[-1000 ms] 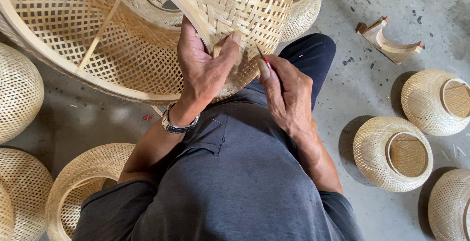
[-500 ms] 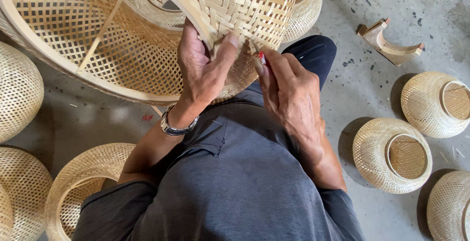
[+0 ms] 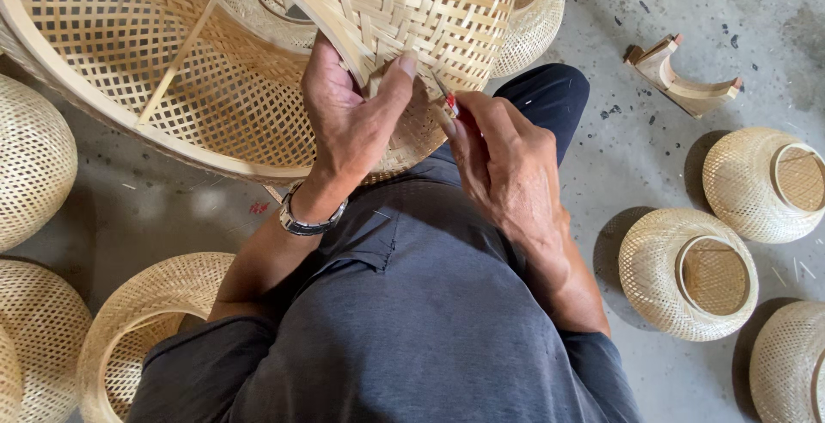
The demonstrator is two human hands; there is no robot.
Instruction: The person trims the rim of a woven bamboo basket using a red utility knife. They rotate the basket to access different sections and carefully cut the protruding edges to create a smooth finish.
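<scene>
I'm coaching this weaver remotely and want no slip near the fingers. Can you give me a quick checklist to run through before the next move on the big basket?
1. Left hand has a grip on the large woven basket, thumb pressed on the strips: ok.
2. Right hand holds the small red-handled tool at the weave: ok.
3. Tool tip visible: cannot tell, hidden against the strips.
4. Left thumb away from the tool: not ok, they sit close together.
5. Basket supported on the lap: ok.
6. Small baskets on the floor lie apart from the hands: ok.

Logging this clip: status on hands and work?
Left hand grips basket edge. Right hand holds red tool at the weave. Nothing in the way.
</scene>
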